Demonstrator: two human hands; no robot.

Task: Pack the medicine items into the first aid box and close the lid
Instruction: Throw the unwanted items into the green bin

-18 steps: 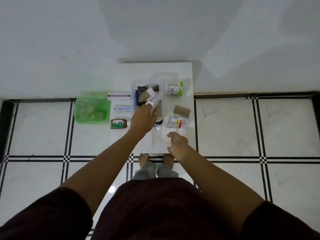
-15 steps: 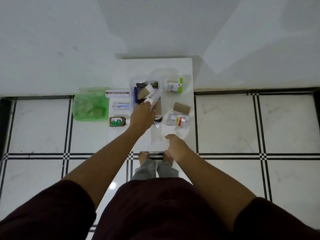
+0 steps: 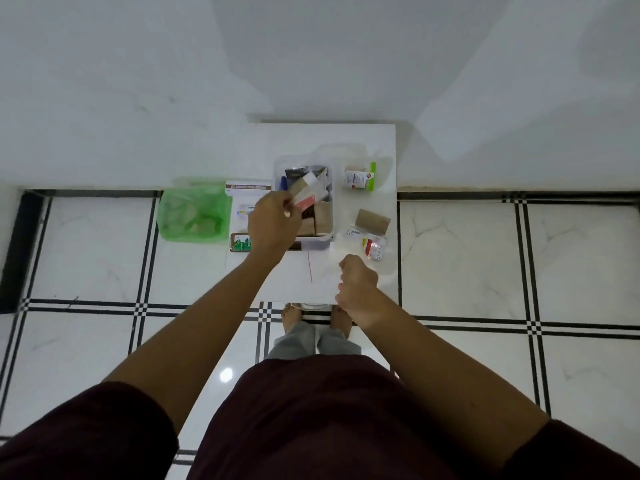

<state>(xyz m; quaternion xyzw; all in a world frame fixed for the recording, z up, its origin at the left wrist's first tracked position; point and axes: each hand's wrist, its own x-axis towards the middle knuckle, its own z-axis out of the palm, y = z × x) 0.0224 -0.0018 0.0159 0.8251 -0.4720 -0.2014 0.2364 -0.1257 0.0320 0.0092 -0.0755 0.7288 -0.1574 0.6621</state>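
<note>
A clear plastic first aid box (image 3: pixel 328 237) stands open on a small white table (image 3: pixel 287 278), with several packets inside. My left hand (image 3: pixel 273 223) is over the box's left side, shut on a white and pink tube (image 3: pixel 306 199) that points into the box. My right hand (image 3: pixel 356 285) rests near the table's front edge, fingers curled with nothing in them. A white and green box (image 3: pixel 360 177), a brown card (image 3: pixel 373 220) and a clear wrapped item (image 3: pixel 372 245) lie right of the box. A brown bottle (image 3: pixel 240 243) and white cartons (image 3: pixel 246 187) lie to its left.
A green plastic bag (image 3: pixel 194 213) sits on the floor left of the table. A clear lid (image 3: pixel 346 152) lies behind the box near the wall. My bare feet (image 3: pixel 311 317) stand at the table's front edge on white tiles with black lines.
My left hand has shifted slightly left and tipped the tube lower into the box. My right hand has pulled back toward the table's front edge.
</note>
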